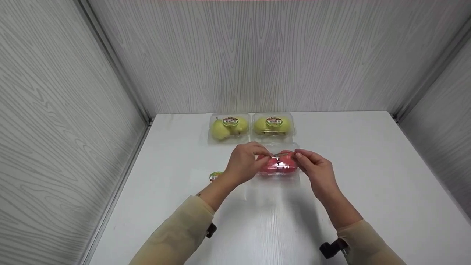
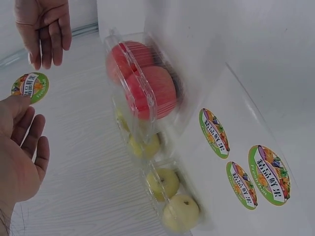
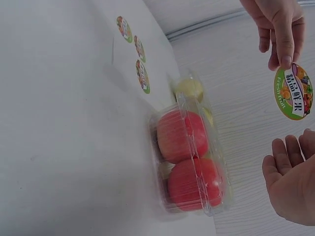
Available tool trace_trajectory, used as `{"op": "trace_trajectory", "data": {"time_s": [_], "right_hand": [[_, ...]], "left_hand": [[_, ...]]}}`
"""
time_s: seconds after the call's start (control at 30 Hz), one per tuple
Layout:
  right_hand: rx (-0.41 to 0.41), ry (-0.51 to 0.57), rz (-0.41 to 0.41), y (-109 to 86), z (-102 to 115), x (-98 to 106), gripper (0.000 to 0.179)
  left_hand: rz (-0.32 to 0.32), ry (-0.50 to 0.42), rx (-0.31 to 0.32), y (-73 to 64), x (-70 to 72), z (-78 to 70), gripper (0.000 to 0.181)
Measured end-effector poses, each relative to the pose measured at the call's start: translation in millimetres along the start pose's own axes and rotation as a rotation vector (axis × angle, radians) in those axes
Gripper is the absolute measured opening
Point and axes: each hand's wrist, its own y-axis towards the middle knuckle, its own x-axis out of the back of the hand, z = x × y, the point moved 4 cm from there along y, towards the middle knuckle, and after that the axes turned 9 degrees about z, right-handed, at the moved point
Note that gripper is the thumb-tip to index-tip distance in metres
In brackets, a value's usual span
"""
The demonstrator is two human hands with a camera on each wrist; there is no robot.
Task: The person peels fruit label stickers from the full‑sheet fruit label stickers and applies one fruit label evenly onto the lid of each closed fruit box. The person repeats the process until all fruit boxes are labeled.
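Between thumb and fingers, my left hand pinches one edge of an oval fruit sticker, printed green with fruit pictures. My right hand is at the sticker's other side, its loosely bent fingers just short of the edge in the right wrist view. Both hands are raised over a clear plastic clamshell box that holds two red apples. This box is closed, and its lid shows no sticker in the wrist views.
Behind the apples stand two clear boxes of yellow-green pears, the left one and the right one, each with an oval sticker on its lid. Left of the apples lies a backing sheet with three stickers. Wood-grain panels enclose the white table.
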Motion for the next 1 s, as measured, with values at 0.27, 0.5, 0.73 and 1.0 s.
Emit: {"op": "trace_trajectory", "data": {"time_s": [0.27, 0.5, 0.73, 1.0], "right_hand": [[0.038, -0.084, 0.068, 0.3, -2, -2, 0.038], [0.033, -0.099, 0.098, 2.6, -8, -3, 0.035], [0.031, -0.088, 0.080, 5.1, -11, -1, 0.035], [0.018, -0.126, 0.089, 7.2, -13, 1, 0.034]], "left_hand": [[0.053, -0.063, 0.064, 1.1, -2.6, 4.9, 0.009], [0.064, -0.078, 0.099, 3.1, -3.0, 6.9, 0.010], [0.067, -0.079, 0.087, 5.7, -4.9, 7.9, 0.011], [0.080, -0.087, 0.083, 9.7, -9.3, 9.5, 0.009]]}}
